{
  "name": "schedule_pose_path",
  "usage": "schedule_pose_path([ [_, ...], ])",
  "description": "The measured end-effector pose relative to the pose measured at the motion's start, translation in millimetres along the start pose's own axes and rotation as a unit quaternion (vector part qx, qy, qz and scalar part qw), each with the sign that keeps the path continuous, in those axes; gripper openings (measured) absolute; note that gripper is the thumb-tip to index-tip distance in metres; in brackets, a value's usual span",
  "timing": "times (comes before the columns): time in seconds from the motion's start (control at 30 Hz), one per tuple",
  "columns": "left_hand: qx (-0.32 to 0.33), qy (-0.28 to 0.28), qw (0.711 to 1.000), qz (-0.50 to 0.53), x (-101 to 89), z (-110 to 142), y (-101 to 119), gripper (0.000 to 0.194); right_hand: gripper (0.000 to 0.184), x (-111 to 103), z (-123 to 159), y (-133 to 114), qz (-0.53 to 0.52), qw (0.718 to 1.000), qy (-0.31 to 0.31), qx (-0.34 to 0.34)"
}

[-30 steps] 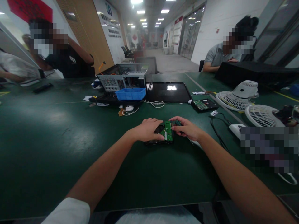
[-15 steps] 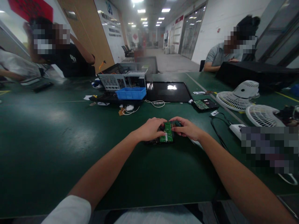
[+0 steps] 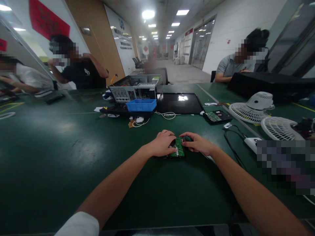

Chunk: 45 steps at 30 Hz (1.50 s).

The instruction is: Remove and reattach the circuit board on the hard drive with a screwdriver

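A small flat black device with a green circuit board (image 3: 180,151) lies on the table in front of me. My left hand (image 3: 164,143) is curled over its left side, with the thumb on the board and the fingers at its far edge, gripping it. At the right edge, my right hand (image 3: 198,144) has its fingers closed around a dark green-handled tool (image 3: 188,139). Fingers hide most of that tool, so its tip and exact kind do not show. Under the left palm, part of the device is covered.
Beyond the hands are a blue tray (image 3: 141,105), an open computer case (image 3: 135,90) and a black panel (image 3: 180,103). To the right lie another circuit-board device (image 3: 218,116), white fans (image 3: 246,109) and a power strip (image 3: 251,141) with cables. Other people sit across the table.
The view has tilted up a little, so everything sits lower in the picture. Both hands keep their places at the circuit-board device, with only slight finger movement.
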State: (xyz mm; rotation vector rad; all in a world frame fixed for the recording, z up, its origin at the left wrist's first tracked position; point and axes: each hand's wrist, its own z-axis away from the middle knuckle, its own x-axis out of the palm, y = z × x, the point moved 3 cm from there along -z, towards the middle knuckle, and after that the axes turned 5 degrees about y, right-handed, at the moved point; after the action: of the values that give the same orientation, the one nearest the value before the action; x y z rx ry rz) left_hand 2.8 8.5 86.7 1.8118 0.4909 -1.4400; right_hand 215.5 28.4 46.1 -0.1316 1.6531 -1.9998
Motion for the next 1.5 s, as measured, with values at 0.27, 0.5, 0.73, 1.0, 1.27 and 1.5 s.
schedule_pose_path([
  [0.27,0.043,-0.021,0.998,-0.039,-2.1,6.5,19.1,0.045,0.056,0.7,1.2,2.8,0.003,1.000,-0.003,-0.005],
  [0.5,0.036,0.036,0.992,-0.115,11.6,23.6,44.7,0.068,0.057,1.5,6.1,0.4,0.008,1.000,-0.001,-0.013],
  [0.73,0.026,0.128,0.975,-0.180,44.6,35.9,50.0,0.062,0.056,6.0,10.5,-5.0,-0.004,1.000,0.002,-0.001],
  [1.0,0.068,0.159,0.963,-0.207,54.5,44.9,52.7,0.047,0.059,10.1,6.2,-0.4,0.039,0.999,0.003,0.014],
  [1.27,0.052,0.126,0.969,-0.205,56.9,69.6,54.0,0.049,0.037,-1.9,-11.1,6.5,-0.051,0.993,0.103,0.003],
  [1.5,0.065,0.187,0.961,-0.195,59.0,69.1,45.7,0.037,0.022,-26.8,-38.0,14.4,0.022,0.986,0.167,0.007],
])
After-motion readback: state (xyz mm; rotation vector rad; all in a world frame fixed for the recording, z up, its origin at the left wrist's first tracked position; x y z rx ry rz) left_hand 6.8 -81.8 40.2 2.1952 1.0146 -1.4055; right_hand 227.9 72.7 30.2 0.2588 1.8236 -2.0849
